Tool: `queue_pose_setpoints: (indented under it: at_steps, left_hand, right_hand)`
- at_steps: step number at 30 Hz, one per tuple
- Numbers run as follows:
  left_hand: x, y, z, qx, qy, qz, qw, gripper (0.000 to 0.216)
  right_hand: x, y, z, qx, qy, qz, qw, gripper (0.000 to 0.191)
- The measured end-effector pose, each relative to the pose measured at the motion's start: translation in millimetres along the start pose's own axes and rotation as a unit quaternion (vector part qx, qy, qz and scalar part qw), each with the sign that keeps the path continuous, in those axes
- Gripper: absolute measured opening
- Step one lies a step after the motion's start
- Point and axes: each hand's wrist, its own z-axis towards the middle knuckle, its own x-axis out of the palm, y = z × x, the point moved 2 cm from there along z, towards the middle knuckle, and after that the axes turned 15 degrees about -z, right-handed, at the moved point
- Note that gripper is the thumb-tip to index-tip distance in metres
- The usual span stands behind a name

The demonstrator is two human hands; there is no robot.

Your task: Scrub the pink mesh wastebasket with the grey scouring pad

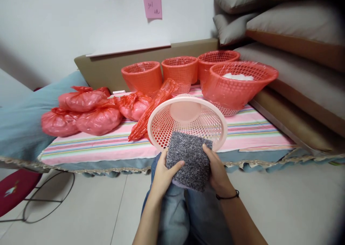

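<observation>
Grey cloth [189, 158] between both hands

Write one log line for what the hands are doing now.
left hand: holds grey pad | right hand: holds grey pad | pad at pink basket rim

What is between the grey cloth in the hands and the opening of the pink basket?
Nothing visible. Both hands, left and right, hold the grey cloth right at the open mouth of the pink basket; its upper edge already overlaps the rim.
</observation>
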Motion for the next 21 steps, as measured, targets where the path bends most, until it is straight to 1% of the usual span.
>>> queue_pose_setpoints:
  at_steps: [3, 5, 7, 9, 12, 14, 15, 19, 21]
  left_hand:
    - [-0.7, 0.9, 3.2, 0.030, -0.011, 0.013, 0.999, 0.058]
    - [-1.4, -1.4, 5.0, 0.040, -0.006, 0.017, 0.999, 0.058]
    - [-2.7, -3.3, 5.4, 0.030, 0.000, 0.006, 1.000, 0.053]
    - [-4.0, -2.1, 4.2, -0.007, 0.001, -0.044, 0.999, 0.051]
    - [-3.6, 4.7, 0.9, -0.062, 0.015, -0.143, 0.988, 0.064]
    - [-3.0, 9.1, -0.2, -0.060, 0.020, -0.161, 0.985, 0.072]
    - [-3.2, 10.8, -0.1, -0.050, 0.019, -0.157, 0.986, 0.072]
    - [-7.3, 13.0, 2.5, -0.017, 0.020, -0.140, 0.990, 0.071]
    - [-10.3, 12.3, 4.2, -0.016, 0.032, -0.132, 0.991, 0.063]
  right_hand:
    - [2.4, -2.5, -7.0, 0.020, 0.063, 0.021, 0.998, 0.058]
    - [3.2, -3.5, -9.0, 0.028, 0.083, 0.012, 0.996, 0.060]
    - [3.0, -3.7, -7.2, 0.024, 0.073, -0.004, 0.997, 0.058]
    - [2.2, -3.5, -2.2, 0.013, 0.044, -0.010, 0.999, 0.054]
    - [0.9, -4.5, 6.5, 0.002, 0.003, 0.014, 1.000, 0.055]
    - [0.7, -6.9, 10.3, 0.002, -0.003, 0.037, 0.999, 0.058]
    - [0.6, -8.7, 11.5, 0.004, -0.003, 0.047, 0.999, 0.058]
    - [-0.6, -17.0, 14.1, 0.028, -0.013, 0.089, 0.996, 0.053]
    - [-0.7, -20.2, 15.5, 0.053, -0.015, 0.108, 0.993, 0.049]
